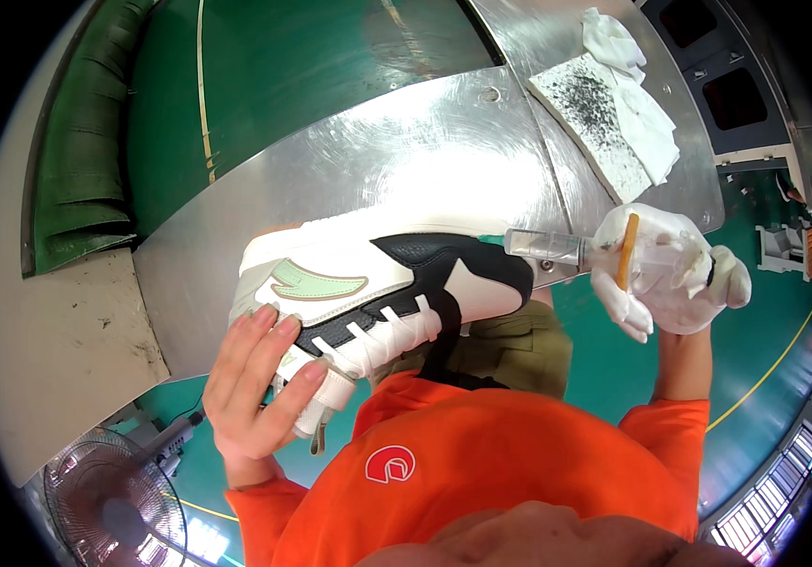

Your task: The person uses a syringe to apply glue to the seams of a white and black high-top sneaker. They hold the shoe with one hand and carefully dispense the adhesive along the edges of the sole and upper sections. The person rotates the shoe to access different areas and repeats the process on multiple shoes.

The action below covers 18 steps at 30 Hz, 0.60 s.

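Our left fingers grip the shoe, gloved right fingers clasp a syringe; speckled pad and cloth lie near the counter's right edge.

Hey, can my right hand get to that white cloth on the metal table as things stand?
Probably yes: the white cloth lies close beyond the gloved right hand, with nothing visible blocking the way. But that hand holds the syringe, so it would likely need to free some fingers first.
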{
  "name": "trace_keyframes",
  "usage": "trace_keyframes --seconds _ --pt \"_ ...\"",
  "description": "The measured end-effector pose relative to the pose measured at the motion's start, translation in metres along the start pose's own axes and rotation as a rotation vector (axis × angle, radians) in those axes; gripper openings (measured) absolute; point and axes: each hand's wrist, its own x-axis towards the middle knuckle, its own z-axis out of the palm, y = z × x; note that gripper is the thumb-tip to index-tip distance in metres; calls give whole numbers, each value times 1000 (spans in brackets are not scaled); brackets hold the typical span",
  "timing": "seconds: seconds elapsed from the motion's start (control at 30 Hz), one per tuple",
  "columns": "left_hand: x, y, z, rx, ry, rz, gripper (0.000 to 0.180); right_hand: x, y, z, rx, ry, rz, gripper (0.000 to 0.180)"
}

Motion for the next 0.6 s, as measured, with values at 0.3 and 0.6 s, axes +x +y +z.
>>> trace_keyframes --seconds 0.3,0.6 --pt "2 8 3 60 -9 22 40 -15 28 -23 206 -60 -97 108" --pt "-6 20 12 139 16 41 50 -29 52 -31 364 -135 -180 109"
